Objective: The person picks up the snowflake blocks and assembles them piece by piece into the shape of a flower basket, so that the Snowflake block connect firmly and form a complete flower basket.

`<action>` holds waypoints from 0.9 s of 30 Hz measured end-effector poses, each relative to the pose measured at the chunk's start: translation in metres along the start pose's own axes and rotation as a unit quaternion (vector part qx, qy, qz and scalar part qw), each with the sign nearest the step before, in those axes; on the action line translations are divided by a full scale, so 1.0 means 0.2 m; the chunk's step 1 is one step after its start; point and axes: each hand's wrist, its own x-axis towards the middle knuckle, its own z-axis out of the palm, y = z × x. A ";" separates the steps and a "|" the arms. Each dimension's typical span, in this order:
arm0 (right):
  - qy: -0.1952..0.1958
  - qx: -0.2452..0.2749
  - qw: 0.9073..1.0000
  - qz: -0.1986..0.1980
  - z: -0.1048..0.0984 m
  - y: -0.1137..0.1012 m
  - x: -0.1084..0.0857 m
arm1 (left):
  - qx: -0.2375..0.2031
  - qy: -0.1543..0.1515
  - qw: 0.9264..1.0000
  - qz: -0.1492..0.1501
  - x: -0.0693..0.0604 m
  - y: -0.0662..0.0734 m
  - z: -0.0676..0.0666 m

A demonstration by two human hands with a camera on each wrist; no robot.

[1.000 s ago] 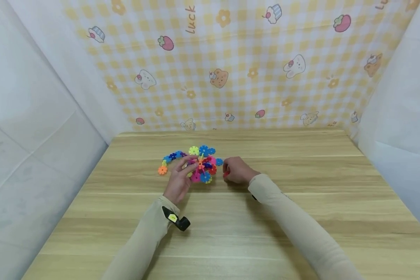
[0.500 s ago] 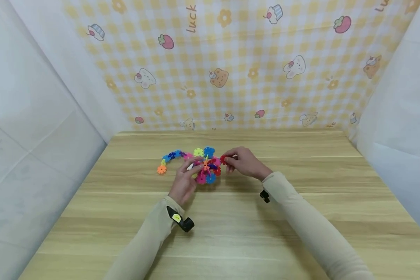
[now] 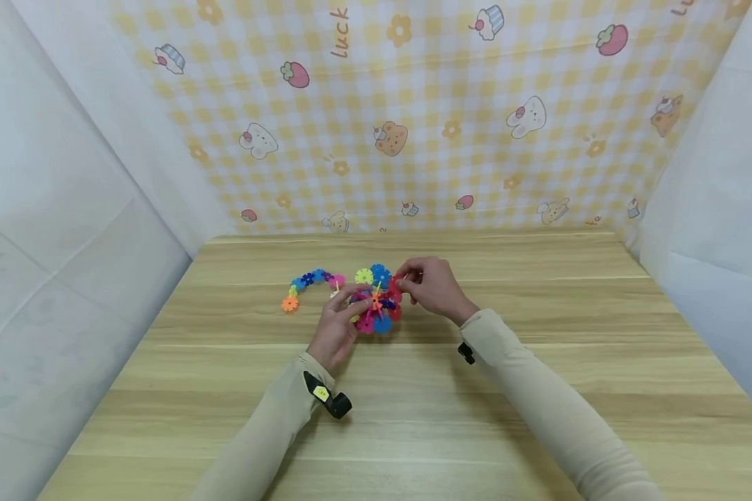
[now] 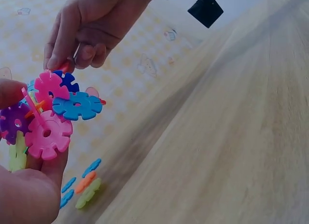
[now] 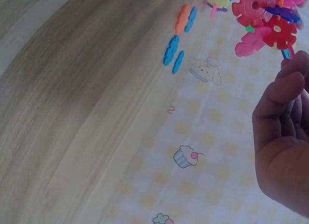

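A colourful cluster of interlocking snowflake discs [image 3: 376,300] is held off the table by my left hand [image 3: 335,334], its thumb and fingers around the left side. My right hand [image 3: 437,289] pinches a red disc [image 3: 396,283] against the cluster's upper right. Pink, purple and light-blue discs [image 4: 78,105] face the left wrist view, while the right fingers reach in from above. In the right wrist view, red and pink discs [image 5: 279,35] sit above the right fingertips. Whether the pinched disc is slotted in cannot be told.
Left of the cluster, a curved chain of joined discs [image 3: 308,278] lies on the wooden table [image 3: 407,417], ending in an orange disc [image 3: 290,303]. Several flat blue, orange and yellow-green discs [image 4: 88,192] lie near the back. A checked cloth [image 3: 439,83] hangs behind the table.
My left hand has shifted right with the cluster, away from the chain. My right hand has raised the red disc and brought it to the cluster's upper right side.
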 end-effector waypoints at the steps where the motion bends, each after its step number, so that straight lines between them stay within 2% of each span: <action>1: 0.001 -0.002 1.000 -0.003 0.00 0.00 0.00 | 0.005 0.003 1.000 0.001 0.00 0.00 0.00; 8: 0.011 -0.006 1.000 -0.008 0.04 0.01 -0.01 | 0.023 0.031 0.999 0.007 0.00 -0.01 0.04; 12: 0.020 0.004 1.000 -0.006 0.04 0.02 -0.01 | 0.035 0.033 0.999 0.004 0.00 -0.01 0.06; 15: 0.005 0.011 1.000 0.001 0.05 0.02 0.00 | 0.072 0.034 0.997 -0.001 -0.01 0.01 0.04; 19: -0.029 0.012 0.999 0.011 0.05 0.04 0.00 | 0.094 0.039 0.995 -0.013 -0.03 0.03 -0.01; 23: -0.054 0.060 0.996 0.030 0.06 0.06 0.01 | 0.073 0.034 0.997 -0.013 -0.04 0.04 -0.03; 27: -0.066 0.139 0.986 0.070 0.06 0.08 0.03 | 0.047 0.042 0.998 -0.006 -0.03 0.05 -0.05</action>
